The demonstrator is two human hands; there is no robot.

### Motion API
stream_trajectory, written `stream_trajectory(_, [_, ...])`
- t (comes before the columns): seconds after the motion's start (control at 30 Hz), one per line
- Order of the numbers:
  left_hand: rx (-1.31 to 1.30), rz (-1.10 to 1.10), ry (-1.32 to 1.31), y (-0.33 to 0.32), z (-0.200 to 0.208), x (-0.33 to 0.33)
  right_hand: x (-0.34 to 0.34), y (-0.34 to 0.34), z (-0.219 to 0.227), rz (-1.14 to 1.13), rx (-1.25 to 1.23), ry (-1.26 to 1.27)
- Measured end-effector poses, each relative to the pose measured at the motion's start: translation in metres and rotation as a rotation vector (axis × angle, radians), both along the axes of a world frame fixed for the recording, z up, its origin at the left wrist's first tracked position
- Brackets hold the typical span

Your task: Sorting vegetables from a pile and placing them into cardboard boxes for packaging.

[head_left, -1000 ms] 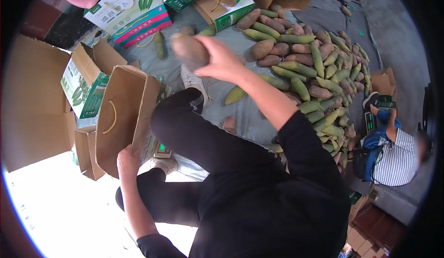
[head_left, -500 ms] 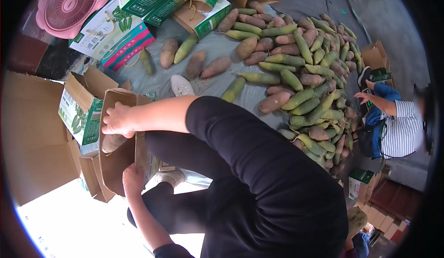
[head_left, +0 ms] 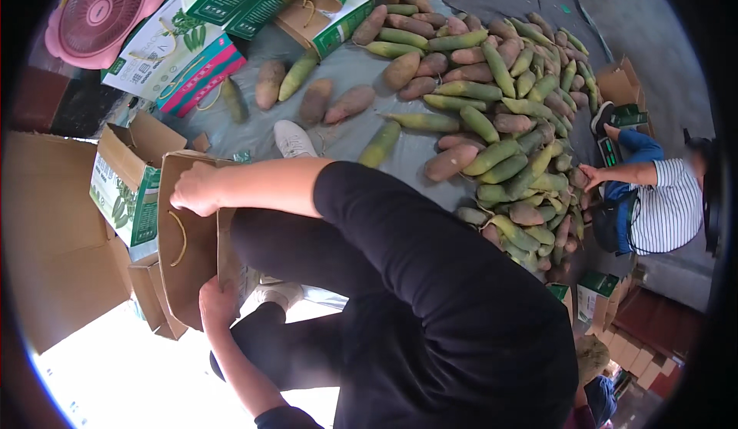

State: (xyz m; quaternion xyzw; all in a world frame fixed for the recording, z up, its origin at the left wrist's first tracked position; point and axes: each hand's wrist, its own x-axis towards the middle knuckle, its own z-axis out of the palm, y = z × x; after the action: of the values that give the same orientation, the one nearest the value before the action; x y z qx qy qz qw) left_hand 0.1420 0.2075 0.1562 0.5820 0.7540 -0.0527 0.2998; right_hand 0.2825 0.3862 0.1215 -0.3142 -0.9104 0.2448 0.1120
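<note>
A tall open cardboard box (head_left: 191,264) stands tilted before my knees, a yellow cord handle (head_left: 178,238) on its inner wall. My left hand (head_left: 219,303) is closed on the box's near right edge. Over the box's upper end is my right hand (head_left: 197,188), its fingers curled down; whatever they hold, if anything, is hidden. No radish shows in the visible part of the box. Ahead and to the right lies a big heap of long green radishes (head_left: 463,90) and reddish-brown ones (head_left: 452,162). A few loose radishes (head_left: 350,104) lie closer to me on the grey sheet (head_left: 265,141).
Green-and-white cartons (head_left: 129,187) stand left and at the back (head_left: 254,2), near a pink fan (head_left: 104,14). A large brown carton (head_left: 61,237) fills the far left. At right, a person in a striped shirt (head_left: 667,210) reaches toward the heap, beside a scale (head_left: 607,151).
The radish that was under my right hand in the box is out of sight, and the cord handle now shows. The person at right has moved a hand to the heap.
</note>
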Motion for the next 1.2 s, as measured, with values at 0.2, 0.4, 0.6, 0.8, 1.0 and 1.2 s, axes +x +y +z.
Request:
stream_trajectory(0.2, [-0.018, 0.030, -0.020, 0.005, 0.013, 0.020, 0.129, -0.012, -0.038, -0.489, 0.143, 0.699])
stream_trajectory(0.4, [0.104, -0.135, 0.081, -0.003, -0.007, -0.005, 0.304, -0.090, -0.175, -1.010, -0.054, 0.124])
stream_trajectory(0.6, [0.045, -0.063, 0.061, -0.008, -0.019, -0.026, 0.434, -0.187, -0.172, -1.404, -0.491, -0.566])
stream_trajectory(0.8, [0.116, -0.115, 0.022, 0.002, -0.008, 0.011, 0.486, -0.249, -0.203, -1.493, -0.494, -0.618])
stream_trajectory(1.0, [0.198, -0.195, 0.054, -0.005, -0.024, -0.017, 0.470, -0.237, -0.214, -1.648, -0.579, -0.549])
stream_trajectory(1.2, [0.191, -0.156, 0.030, -0.003, -0.028, -0.028, 0.431, -0.222, -0.195, -1.453, -0.269, -0.172])
